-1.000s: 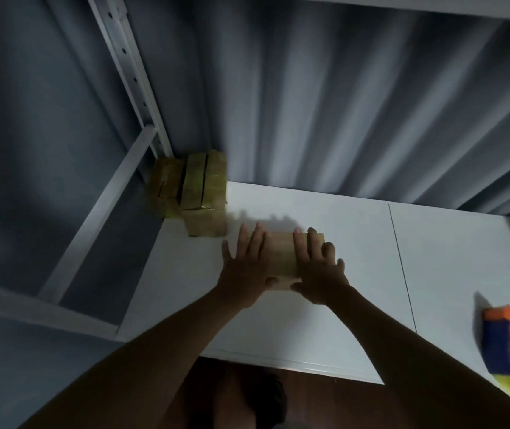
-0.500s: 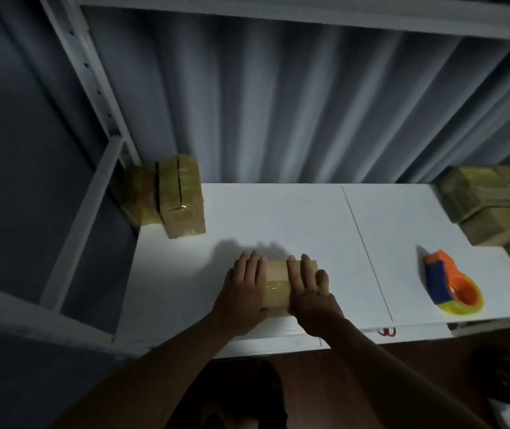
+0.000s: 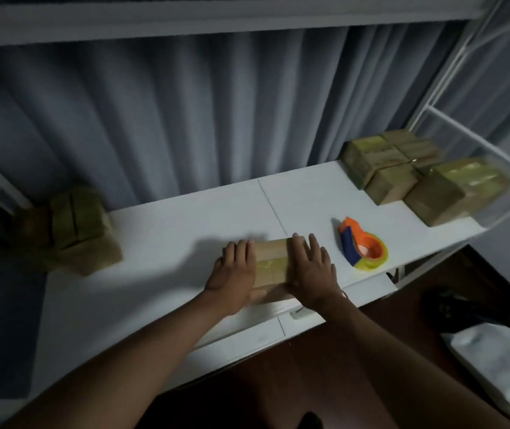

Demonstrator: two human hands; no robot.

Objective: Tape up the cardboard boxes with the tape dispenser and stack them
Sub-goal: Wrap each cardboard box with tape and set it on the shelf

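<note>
the small brown cardboard box lies on the white surface near its front edge, with a strip of clear tape across its top. the left hand lies flat on the box's left end, fingers straight and together; its thumb runs along the near side. the right hand lies flat on the right end, fingers slightly spread. both hands cover the ends of the box, so only its middle shows.

one orange and blue tape dispenser with a yellow-edged roll rests on the surface just right of the right hand, apart from it. one blurred stack of taped brown boxes sits at the far left of the surface; its count cannot be told. a group of taped brown boxes sits at the far right, at least three in number. grey pleated curtains hang behind. a white metal shelf frame stands on the right.
</note>
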